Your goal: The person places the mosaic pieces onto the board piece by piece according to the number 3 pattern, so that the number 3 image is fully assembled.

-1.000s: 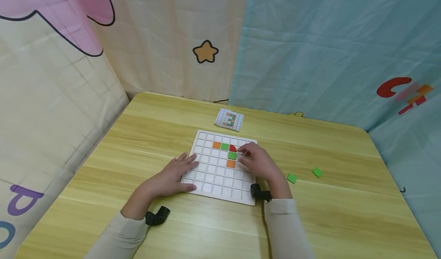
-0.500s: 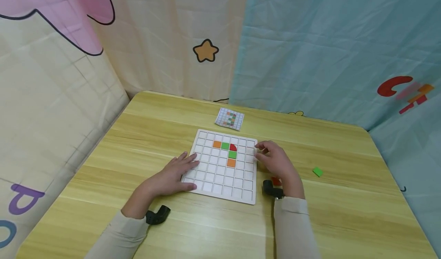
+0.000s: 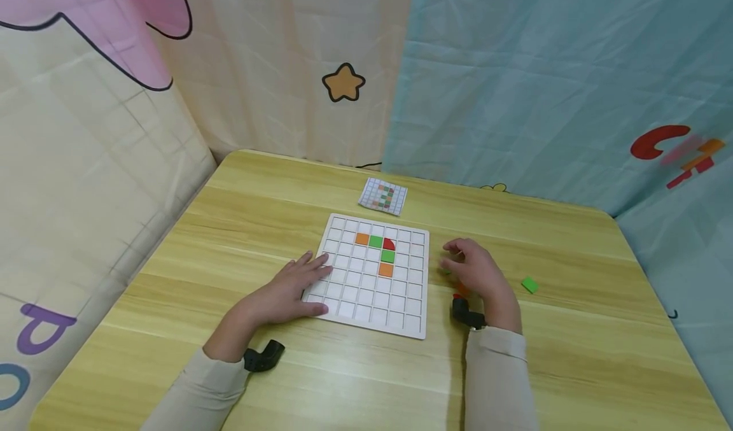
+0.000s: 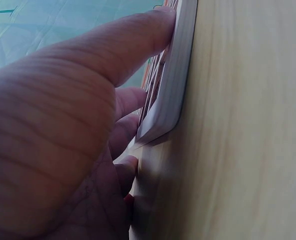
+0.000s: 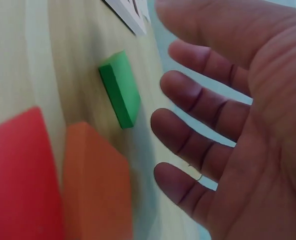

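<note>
A white grid board [image 3: 355, 291] lies on the table, with orange, green and red tiles set in some of its squares, among them a red quarter-round tile [image 3: 389, 244]. My left hand [image 3: 283, 294] rests on the board's left edge, fingers spread; in the left wrist view its thumb [image 4: 142, 37] touches the rim. Right of the board, my right hand [image 3: 478, 275] hovers with loosely bent fingers and holds nothing. Beside it in the right wrist view are a green tile [image 5: 121, 90], an orange tile [image 5: 97, 185] and a red tile [image 5: 22, 180], partly hidden by the hand in the head view.
A small printed pattern card [image 3: 383, 196] lies behind the board. Another green tile [image 3: 529, 284] lies farther right on the wooden table [image 3: 572, 354]. Printed curtains [image 3: 515, 87] stand behind and beside the table.
My right hand has moved right, off the board and over the loose tiles beside it. The left hand has stayed at the board's left edge. The tiles on the board look the same.
</note>
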### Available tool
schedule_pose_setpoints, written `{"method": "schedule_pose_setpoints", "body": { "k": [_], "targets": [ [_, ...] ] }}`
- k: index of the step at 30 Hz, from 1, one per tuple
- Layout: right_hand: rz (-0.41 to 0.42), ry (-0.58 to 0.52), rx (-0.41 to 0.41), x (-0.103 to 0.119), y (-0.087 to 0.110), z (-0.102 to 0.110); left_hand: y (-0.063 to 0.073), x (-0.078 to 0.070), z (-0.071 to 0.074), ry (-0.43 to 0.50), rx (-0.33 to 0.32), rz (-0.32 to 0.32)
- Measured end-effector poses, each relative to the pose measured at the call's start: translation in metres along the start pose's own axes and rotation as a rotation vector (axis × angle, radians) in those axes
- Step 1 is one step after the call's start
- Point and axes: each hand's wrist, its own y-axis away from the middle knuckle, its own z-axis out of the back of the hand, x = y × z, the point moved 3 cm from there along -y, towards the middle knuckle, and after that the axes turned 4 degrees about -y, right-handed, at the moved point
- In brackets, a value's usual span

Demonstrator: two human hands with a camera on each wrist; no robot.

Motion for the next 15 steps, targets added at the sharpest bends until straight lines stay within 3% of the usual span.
{"method": "schedule_pose_setpoints", "body": {
  "k": [15],
  "targets": [
    [0.039, 0.014, 0.095, -0.0057, 0.0014, -0.0003, 0.0001, -0.0002, 0.0008, 0.000, -0.004, -0.010]
  ]
}}
